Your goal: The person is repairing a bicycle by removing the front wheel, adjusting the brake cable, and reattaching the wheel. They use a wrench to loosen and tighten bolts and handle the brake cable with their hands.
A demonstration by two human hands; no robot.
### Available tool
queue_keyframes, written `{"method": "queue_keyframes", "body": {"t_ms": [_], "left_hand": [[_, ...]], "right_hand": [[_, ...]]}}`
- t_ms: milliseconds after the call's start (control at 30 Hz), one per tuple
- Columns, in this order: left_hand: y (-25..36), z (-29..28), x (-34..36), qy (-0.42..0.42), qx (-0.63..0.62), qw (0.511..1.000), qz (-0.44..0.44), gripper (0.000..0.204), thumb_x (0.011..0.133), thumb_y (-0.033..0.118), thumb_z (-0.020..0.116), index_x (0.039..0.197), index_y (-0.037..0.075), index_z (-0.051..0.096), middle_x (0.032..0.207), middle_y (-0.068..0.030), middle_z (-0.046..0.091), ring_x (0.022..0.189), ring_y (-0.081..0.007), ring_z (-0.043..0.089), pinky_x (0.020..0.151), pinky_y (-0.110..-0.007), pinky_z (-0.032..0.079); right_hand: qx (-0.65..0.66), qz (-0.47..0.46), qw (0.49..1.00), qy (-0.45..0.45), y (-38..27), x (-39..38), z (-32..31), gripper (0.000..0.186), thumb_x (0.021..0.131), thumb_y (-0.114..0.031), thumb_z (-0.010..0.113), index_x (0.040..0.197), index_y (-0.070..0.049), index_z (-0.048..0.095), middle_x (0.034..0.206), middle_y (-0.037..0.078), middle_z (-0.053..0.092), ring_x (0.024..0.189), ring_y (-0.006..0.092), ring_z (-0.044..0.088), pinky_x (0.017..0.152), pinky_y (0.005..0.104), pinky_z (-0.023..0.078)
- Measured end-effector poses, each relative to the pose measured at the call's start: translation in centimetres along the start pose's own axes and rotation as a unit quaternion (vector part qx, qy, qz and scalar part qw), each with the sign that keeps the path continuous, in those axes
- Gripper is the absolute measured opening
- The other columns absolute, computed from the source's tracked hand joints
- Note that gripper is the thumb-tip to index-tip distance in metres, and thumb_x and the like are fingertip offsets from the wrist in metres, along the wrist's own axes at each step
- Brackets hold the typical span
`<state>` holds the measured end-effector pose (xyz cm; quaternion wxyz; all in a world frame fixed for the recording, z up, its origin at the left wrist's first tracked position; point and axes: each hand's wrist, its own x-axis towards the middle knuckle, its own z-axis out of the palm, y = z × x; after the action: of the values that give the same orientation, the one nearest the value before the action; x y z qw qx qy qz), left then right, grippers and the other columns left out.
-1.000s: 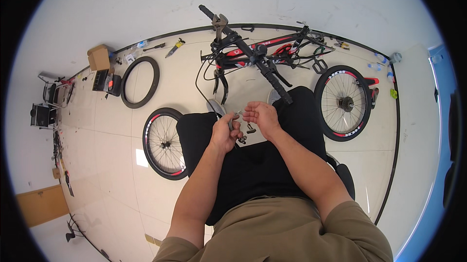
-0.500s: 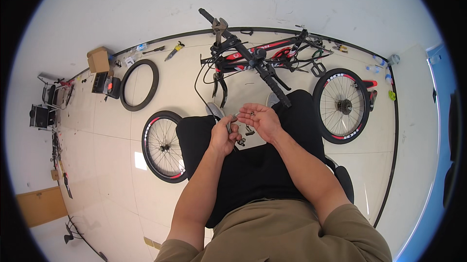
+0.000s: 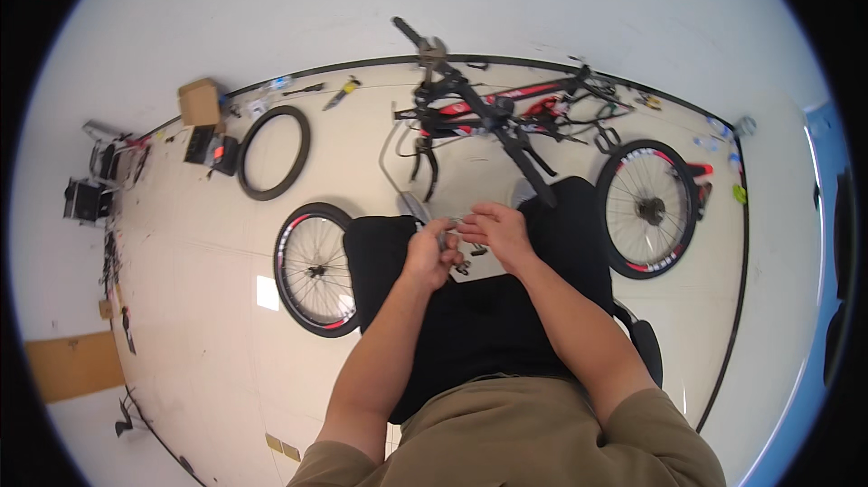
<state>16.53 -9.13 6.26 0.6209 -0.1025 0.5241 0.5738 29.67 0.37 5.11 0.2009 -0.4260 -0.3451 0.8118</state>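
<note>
My left hand is closed around a small metal part, its fingers curled; the part's kind is mostly hidden. Dark metal pieces hang just below those fingers. Close beside it, my right hand reaches in with its fingers together, the tips almost meeting the left hand's. Whatever is pinched there is too small and blurred to name. Beyond both hands stands a black and red bicycle frame with its handlebar crossing in front. A cable loops from the handlebar area down toward my left hand.
A wheel lies left of my knees and another wheel with a cassette lies to the right. Farther left are a loose tyre, an open cardboard box and a yellow-handled tool. Plastic bottles rest near the right wall.
The whole view has shifted, so bicycle, wheels and hands appear farther right. Both hands stay together over my lap, and my right fingers have turned slightly, hiding the small bit seen at their tips.
</note>
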Motion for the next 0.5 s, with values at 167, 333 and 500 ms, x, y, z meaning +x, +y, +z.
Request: {"method": "queue_keyframes", "body": {"t_ms": [167, 333, 500], "left_hand": [[-0.9, -0.5, 0.0, 0.065, 0.064, 0.996, 0.019, 0.019, 0.085, 0.022, 0.067, 0.087, 0.003, 0.063, 0.074, -0.0048, 0.052, 0.051, -0.0180, 0.048, 0.044, -0.031, 0.040], [-1.4, -0.8, 1.4, 0.046, 0.059, 0.997, 0.032, 0.025, 0.090, 0.024, 0.064, 0.078, 0.002, 0.059, 0.060, -0.0061, 0.051, 0.040, -0.0177, 0.042, 0.042, -0.036, 0.043], [-1.6, -0.8, 1.3, 0.024, 0.040, 0.999, 0.023, 0.025, 0.091, 0.022, 0.063, 0.075, 0.004, 0.056, 0.060, -0.0056, 0.051, 0.039, -0.0147, 0.040, 0.040, -0.033, 0.039]], "right_hand": [[-0.099, -0.040, 0.994, 0.019, 1.2, -0.1, 0.1, 0.028, 0.097, -0.007, 0.058, 0.121, 0.008, 0.059, 0.105, 0.021, 0.068, 0.088, 0.0268, 0.072, 0.078, 0.0347, 0.062], [-0.103, -0.055, 0.993, 0.016, 1.8, 0.6, -0.3, 0.019, 0.097, -0.011, 0.060, 0.109, 0.003, 0.063, 0.089, 0.012, 0.067, 0.072, 0.0217, 0.070, 0.064, 0.0331, 0.060], [-0.085, -0.061, 0.994, 0.026, 1.6, 0.6, -0.4, 0.016, 0.096, -0.015, 0.064, 0.099, 0.001, 0.066, 0.075, 0.005, 0.062, 0.055, 0.0127, 0.057, 0.049, 0.0283, 0.049]]}}
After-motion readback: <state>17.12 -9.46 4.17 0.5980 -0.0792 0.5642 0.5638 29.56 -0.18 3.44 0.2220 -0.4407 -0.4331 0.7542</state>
